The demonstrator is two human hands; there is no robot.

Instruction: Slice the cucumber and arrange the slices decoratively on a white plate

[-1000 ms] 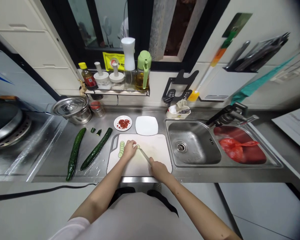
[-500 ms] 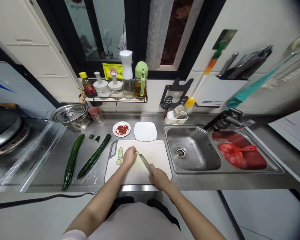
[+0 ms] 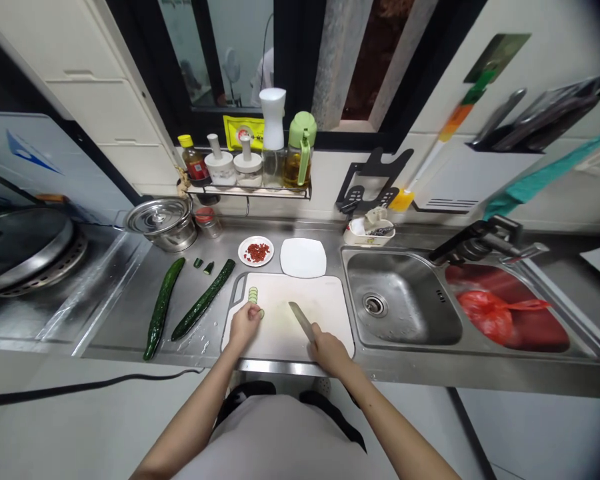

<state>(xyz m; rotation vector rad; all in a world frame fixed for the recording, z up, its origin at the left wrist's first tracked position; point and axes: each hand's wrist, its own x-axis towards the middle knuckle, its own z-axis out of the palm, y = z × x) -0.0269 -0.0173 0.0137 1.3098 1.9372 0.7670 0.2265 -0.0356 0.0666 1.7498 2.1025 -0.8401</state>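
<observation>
My right hand [image 3: 330,350] is wrapped round the handle of a kitchen knife [image 3: 301,320], its blade angled up and left over the white cutting board [image 3: 325,293]. Pinched in the fingers of my left hand [image 3: 245,323] is a pale green cucumber slice [image 3: 261,313], on the board's left side. A short row of overlapping cucumber slices [image 3: 253,294] lies just beyond that hand, its near end hidden by my fingers. Left of the board rest two whole-looking dark green cucumbers, one nearer [image 3: 204,300] and one farther [image 3: 163,310], with two small cut ends [image 3: 209,268] above them.
Behind the board stand a plate of chopped red pieces [image 3: 257,252] and a white square plate [image 3: 303,257]. The sink [image 3: 405,293] is to the right, with a red plastic bag [image 3: 487,315] in its second basin. A lidded steel pot [image 3: 163,223] stands back left, below a bottle rack [image 3: 250,191].
My left hand has moved left across the board with the cucumber slice, to the near end of the slice row. The knife stays in my right hand, now apart from the left. The view has shifted.
</observation>
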